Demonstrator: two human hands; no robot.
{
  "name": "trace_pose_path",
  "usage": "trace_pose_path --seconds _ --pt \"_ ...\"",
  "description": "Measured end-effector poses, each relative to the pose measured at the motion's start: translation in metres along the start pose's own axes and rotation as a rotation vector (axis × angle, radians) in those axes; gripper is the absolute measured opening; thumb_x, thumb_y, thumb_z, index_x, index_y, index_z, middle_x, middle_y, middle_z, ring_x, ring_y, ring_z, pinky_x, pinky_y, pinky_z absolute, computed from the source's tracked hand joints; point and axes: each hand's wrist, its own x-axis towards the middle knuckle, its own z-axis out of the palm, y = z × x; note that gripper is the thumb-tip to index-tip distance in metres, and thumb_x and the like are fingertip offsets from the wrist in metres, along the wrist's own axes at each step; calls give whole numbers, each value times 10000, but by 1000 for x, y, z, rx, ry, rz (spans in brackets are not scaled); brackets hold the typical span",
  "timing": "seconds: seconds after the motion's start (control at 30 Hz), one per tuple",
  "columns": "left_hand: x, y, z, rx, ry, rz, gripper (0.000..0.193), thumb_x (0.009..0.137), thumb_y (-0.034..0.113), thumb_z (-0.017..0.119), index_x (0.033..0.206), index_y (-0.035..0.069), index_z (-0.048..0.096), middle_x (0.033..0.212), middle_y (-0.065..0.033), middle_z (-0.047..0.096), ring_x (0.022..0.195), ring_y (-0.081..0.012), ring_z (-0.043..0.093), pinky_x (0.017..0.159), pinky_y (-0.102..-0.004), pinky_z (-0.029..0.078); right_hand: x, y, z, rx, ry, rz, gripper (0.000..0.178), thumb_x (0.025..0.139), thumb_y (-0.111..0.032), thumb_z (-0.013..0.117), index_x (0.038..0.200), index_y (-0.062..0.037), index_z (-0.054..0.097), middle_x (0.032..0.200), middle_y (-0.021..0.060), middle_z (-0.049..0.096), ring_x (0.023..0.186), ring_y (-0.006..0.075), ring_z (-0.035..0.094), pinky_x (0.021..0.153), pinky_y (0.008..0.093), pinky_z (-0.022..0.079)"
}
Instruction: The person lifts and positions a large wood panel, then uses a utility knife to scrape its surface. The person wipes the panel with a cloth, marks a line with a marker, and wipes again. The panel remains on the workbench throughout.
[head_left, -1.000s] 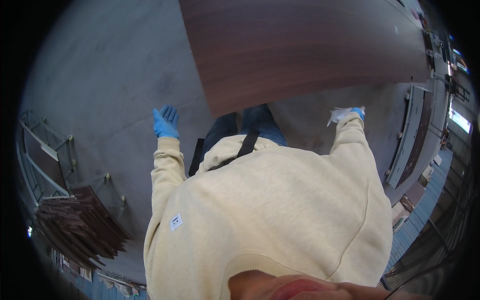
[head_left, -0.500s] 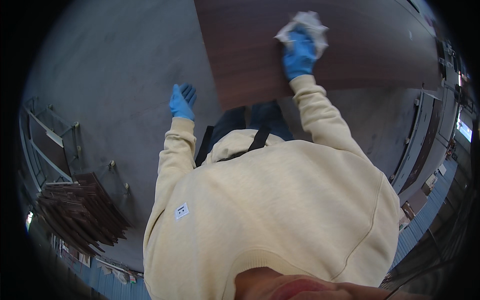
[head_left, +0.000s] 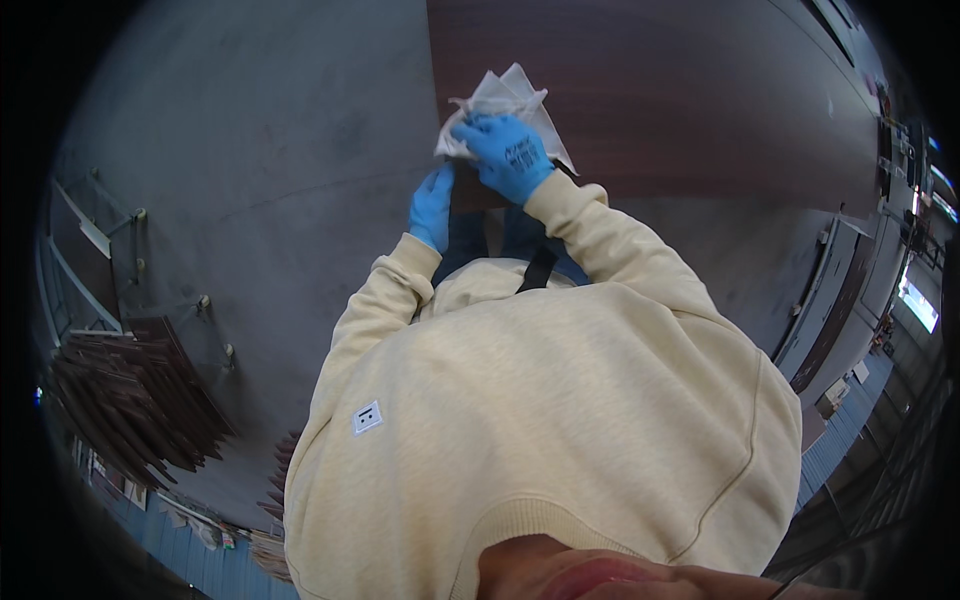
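My right hand (head_left: 512,157), in a blue glove, is closed on a crumpled white cloth (head_left: 508,97). The cloth lies over the near left corner of a dark brown wood-grain panel (head_left: 690,110). Just left of that corner is my left hand (head_left: 431,208), gloved in blue too, its fingers stretched out and held together. Nothing shows in it. Its fingertips reach the panel's left edge; whether they touch it I cannot tell.
Grey floor (head_left: 280,130) spreads left of the panel. At the lower left stand a metal rack (head_left: 90,250) and a stack of brown panels (head_left: 140,395). More long panels (head_left: 830,300) stand at the right.
My right hand has brought the cloth left and toward me, from the panel's middle to its near left corner. My left hand has moved right, close to that corner.
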Motion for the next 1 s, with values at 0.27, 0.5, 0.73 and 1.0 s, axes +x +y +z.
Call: trace_pose_path --seconds 0.27,0.5,0.73,1.0 --pt "-7 1 -1 -60 31 41 385 1063 295 606 1336 27 648 1292 -76 691 1158 -178 656 1019 -330 513 45 37 -45 1253 272 894 372 978 -286 720 1195 16 708 1044 77 720 932 155 667 833 296 549" --pt "-9 19 0 -135 19 2 375 1057 308 619 1319 43 655 1288 -59 689 1173 -170 651 1003 -309 513 27 48 -40 904 180 741 447 978 -300 735 1314 -12 668 1148 84 711 995 143 651 885 292 536" --pt "-12 14 4 58 20 64 565 1003 375 689 1395 -25 607 1340 -107 657 1235 -199 584 1068 -331 451 18 -4 -57 -124 22 259 221 882 -224 750 1031 -68 702 1059 164 718 964 373 692 811 476 573" --pt "-7 10 7 114 79 57 456 1011 325 685 1313 -17 673 1129 -42 684 1006 -132 576 899 -288 469 33 -15 0 -106 -354 282 134 890 -163 696 929 -50 758 904 201 737 840 378 723 771 466 590"
